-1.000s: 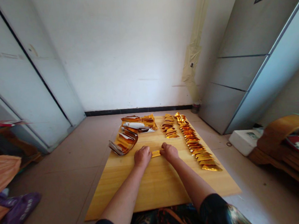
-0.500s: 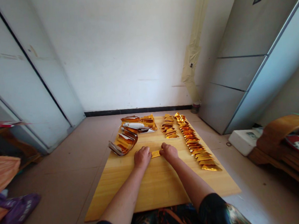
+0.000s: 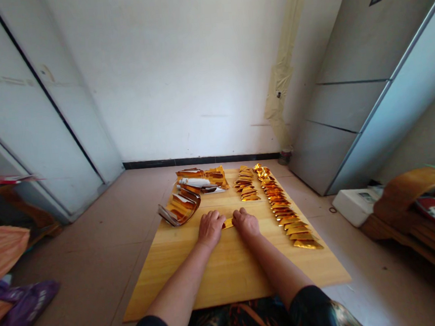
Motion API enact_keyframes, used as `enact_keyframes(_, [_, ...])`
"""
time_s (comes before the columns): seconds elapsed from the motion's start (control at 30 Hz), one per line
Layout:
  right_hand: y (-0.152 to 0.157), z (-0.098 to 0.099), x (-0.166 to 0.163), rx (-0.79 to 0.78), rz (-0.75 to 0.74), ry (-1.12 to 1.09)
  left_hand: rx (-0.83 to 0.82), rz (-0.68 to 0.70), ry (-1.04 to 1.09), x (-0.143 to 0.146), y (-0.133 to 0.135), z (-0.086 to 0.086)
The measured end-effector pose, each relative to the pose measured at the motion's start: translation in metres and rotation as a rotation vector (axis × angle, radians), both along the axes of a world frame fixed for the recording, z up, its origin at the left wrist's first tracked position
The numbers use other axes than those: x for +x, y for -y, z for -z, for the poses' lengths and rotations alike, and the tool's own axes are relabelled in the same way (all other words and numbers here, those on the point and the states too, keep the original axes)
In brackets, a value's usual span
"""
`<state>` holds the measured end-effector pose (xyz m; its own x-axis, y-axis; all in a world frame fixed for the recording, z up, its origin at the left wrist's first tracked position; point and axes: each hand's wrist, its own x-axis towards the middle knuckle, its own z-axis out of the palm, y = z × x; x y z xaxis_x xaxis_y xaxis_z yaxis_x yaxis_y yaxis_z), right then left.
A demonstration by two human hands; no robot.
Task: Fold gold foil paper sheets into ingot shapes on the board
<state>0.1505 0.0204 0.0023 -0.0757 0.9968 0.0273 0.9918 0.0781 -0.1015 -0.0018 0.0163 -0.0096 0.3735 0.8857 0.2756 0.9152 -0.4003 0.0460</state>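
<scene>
A small folded strip of gold foil paper lies on the wooden board in front of me. My left hand is closed on its left end, and my right hand grips its right end with bent fingers. Only the middle of the strip shows between the hands. To the right, a long overlapping row of folded gold foil pieces runs along the board's edge. A shorter row of folded pieces lies beyond my right hand. Loose gold foil sheets are heaped at the back left, some curled.
The wooden board stands on a tiled floor, facing a white wall. At the right are a grey fridge, a white box and a wooden seat. A purple bag lies at the left.
My left hand has shifted slightly right along the strip, covering more of its left end. The right hand is almost unmoved, and the rows and sheets look the same.
</scene>
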Motion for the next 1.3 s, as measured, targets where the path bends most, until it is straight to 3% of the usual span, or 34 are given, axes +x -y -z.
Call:
enact_keyframes(0.23, [-0.001,0.009,0.004,0.094,-0.059,0.023,-0.088,0.174,-0.020,0.001,-0.005,-0.003])
enact_keyframes(0.37, [-0.004,0.009,0.001,0.131,-0.180,0.044,-0.132,0.158,-0.024,0.000,0.001,-0.006])
enact_keyframes(0.47, [-0.007,0.004,-0.001,0.074,-0.262,0.006,-0.146,0.122,-0.047,-0.001,0.009,-0.007])
enact_keyframes(0.6, [-0.012,0.001,0.002,-0.023,-0.159,-0.133,-0.119,0.153,-0.038,-0.007,0.018,-0.004])
enact_keyframes(0.77, [-0.014,0.001,0.009,-0.052,-0.150,-0.265,-0.058,0.234,-0.037,-0.012,0.021,0.002])
enact_keyframes(1.0, [-0.011,-0.002,0.001,-0.083,-0.064,-0.325,0.000,0.214,0.013,-0.011,0.021,0.011])
enact_keyframes(1.3, [-0.010,-0.011,-0.004,-0.133,-0.014,-0.278,-0.053,0.167,0.019,-0.009,0.029,-0.002])
